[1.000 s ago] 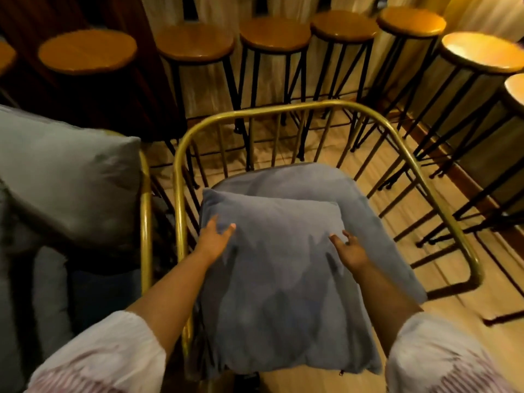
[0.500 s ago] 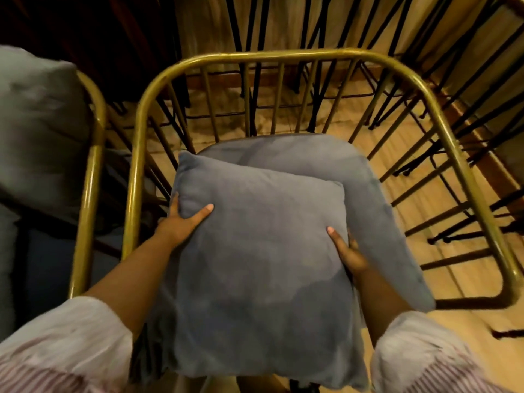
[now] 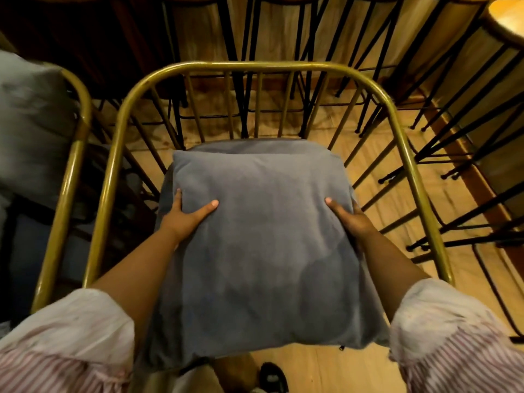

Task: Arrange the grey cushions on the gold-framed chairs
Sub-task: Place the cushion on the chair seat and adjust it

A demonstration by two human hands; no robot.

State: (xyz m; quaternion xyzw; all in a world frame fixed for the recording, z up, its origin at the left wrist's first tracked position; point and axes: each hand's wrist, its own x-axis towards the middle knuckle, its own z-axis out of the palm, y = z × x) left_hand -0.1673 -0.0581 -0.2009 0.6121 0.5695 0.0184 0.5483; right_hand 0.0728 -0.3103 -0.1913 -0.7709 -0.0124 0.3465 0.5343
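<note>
A square grey cushion (image 3: 263,245) lies flat over the seat of a gold-framed chair (image 3: 226,66), covering most of the grey seat pad (image 3: 255,144) beneath. My left hand (image 3: 184,215) grips the cushion's left edge, thumb on top and fingers under it. On the cushion's right edge my right hand (image 3: 350,219) holds it in the same way. A second gold-framed chair (image 3: 73,154) stands to the left with another grey cushion (image 3: 31,120) propped against its back.
A row of wooden bar stools on thin black metal legs (image 3: 238,80) stands close behind the chair, with one lit stool top (image 3: 507,18) at the upper right. The floor is light wood. A dark shoe (image 3: 273,377) shows below the cushion.
The cushion has slid forward and squared up over the seat pad, which is now almost covered. Both hands moved with it and the view has tilted further down.
</note>
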